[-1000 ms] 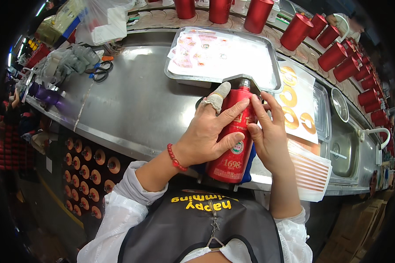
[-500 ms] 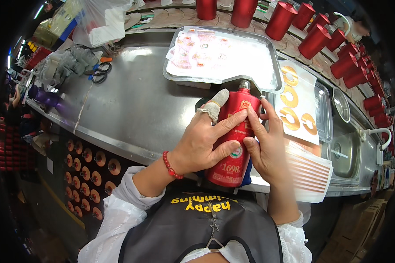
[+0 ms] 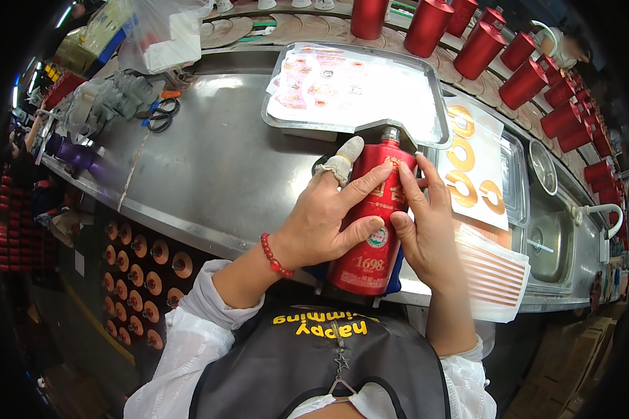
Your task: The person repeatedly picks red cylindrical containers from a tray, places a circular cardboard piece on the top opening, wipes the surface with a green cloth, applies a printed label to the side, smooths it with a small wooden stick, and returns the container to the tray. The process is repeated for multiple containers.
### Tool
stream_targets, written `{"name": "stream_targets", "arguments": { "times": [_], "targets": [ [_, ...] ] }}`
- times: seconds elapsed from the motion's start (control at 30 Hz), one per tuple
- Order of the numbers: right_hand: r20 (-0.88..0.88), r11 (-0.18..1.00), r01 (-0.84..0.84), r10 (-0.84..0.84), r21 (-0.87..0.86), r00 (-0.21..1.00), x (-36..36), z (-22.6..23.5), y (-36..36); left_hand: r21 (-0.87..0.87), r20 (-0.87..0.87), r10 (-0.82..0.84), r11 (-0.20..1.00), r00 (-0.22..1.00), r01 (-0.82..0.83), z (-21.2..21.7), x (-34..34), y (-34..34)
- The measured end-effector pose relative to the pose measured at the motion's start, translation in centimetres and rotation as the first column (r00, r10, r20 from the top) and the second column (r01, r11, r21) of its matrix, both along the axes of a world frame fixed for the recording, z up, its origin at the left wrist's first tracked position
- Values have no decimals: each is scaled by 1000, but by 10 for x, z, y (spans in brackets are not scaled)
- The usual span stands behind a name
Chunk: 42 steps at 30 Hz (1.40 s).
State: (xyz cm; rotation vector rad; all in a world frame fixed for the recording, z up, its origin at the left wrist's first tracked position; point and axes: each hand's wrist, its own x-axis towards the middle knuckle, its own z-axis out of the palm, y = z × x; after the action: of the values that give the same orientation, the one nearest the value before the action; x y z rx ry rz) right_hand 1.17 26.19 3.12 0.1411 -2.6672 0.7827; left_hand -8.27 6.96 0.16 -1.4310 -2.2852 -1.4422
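Note:
A red bottle (image 3: 370, 241) with a round label and gold print lies lengthwise at the near edge of the steel counter (image 3: 210, 167), its neck pointing away from me. My left hand (image 3: 325, 216) lies across its body, fingers spread over the label, with a white fabric cot on one finger and a red bead bracelet at the wrist. My right hand (image 3: 426, 223) grips the bottle's right side, fingertips pressing on its upper label. A blue pad shows under the bottle.
A steel tray (image 3: 356, 91) with sheets of small stickers sits beyond the bottle. Sheets of gold ring labels (image 3: 472, 171) and striped labels (image 3: 493, 272) lie at right. Red cylinders (image 3: 531, 70) line the back. Scissors (image 3: 161, 115), grey gloves and a sink (image 3: 548, 244) are nearby.
Both hands have stayed on the bottle; the fingers shifted slightly along the label. The view has moved a little.

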Motion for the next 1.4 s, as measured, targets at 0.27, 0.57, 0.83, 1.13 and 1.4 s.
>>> {"name": "stream_targets", "arguments": {
  "times": [0.27, 0.57, 0.83, 1.13, 1.4],
  "targets": [
    [6, 998, -6, 6, -58, 1000, 10, -6, 2, 38, 55, -94, 995, 994, 92, -3, -1, -2],
    [-9, 989, -81, 81, -125, 997, 25, -12, -3, 97, 38, -259, 962, 965, 254, -25, -2, -15],
    [11, 996, -55, 56, -67, 998, 30, -8, -7, 46, 28, -279, 960, 960, 277, -26, -8, -18],
    [80, 993, -54, 62, -103, 995, 33, -9, -7, -22, 17, -294, 956, 956, 294, -25, -10, -22],
    [32, 953, 35, -26, -301, 999, 8, -17, 6, 313, 562, -258, 946, 786, 86, -18, -7, 2]
  ]
}}
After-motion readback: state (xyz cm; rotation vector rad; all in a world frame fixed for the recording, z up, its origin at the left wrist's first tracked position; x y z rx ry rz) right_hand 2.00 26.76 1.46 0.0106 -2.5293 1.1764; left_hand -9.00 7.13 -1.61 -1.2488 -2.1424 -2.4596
